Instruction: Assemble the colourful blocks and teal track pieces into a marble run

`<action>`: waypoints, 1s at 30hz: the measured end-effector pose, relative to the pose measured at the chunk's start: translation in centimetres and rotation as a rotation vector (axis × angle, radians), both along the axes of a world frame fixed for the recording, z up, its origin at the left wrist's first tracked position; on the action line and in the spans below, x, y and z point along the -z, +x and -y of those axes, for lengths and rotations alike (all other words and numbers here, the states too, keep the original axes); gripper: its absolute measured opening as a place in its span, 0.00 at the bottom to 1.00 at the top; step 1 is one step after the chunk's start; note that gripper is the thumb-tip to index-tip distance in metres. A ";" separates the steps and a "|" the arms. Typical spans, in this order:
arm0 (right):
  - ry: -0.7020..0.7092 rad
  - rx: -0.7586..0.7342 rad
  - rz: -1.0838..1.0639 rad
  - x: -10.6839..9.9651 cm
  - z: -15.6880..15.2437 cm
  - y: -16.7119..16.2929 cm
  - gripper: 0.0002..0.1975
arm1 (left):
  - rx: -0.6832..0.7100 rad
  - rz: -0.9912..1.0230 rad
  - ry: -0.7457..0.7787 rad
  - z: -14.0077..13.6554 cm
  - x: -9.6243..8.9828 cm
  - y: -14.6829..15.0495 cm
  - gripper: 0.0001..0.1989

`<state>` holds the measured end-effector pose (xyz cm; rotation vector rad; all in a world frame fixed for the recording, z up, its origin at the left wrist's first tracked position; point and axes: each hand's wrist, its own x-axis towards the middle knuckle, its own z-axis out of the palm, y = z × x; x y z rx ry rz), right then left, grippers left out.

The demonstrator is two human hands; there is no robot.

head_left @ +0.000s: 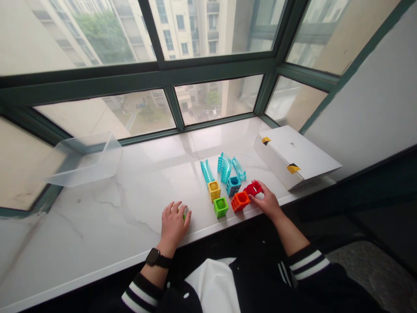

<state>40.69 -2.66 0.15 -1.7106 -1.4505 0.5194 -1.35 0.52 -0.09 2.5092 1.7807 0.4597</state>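
Note:
My left hand (173,222), with a dark watch on its wrist, is curled over a small green piece (184,216) at the sill's front edge. Most of that piece is hidden by the fingers. My right hand (269,202) grips a red toy block (253,188) between thumb and fingers. Just left of it stands an orange block (240,201) with a round hole on top. A green block (220,207), a yellow block (214,191) and a blue block (233,186) stand close by, between my two hands.
Behind the blocks lie translucent teal track pieces: a straight one (206,172), a curved one (224,167) and a short one (239,168). A clear plastic bin (87,163) sits at the left, a white box (296,154) at the right. Windows (218,102) border the white sill (130,200).

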 end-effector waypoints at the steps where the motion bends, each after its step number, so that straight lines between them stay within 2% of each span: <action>1: -0.004 -0.002 0.005 0.3 -0.2 0.0 0.36 | 0.002 -0.003 -0.001 0.0 -0.1 0.0 0.17; 17: -0.080 0.052 -0.065 3.9 -1.0 0.3 0.39 | 0.000 -0.001 -0.001 0.0 -0.2 0.0 0.16; 30: -0.046 0.057 -0.020 3.5 -1.0 0.3 0.38 | 0.012 -0.011 0.039 -0.1 0.2 -0.2 0.15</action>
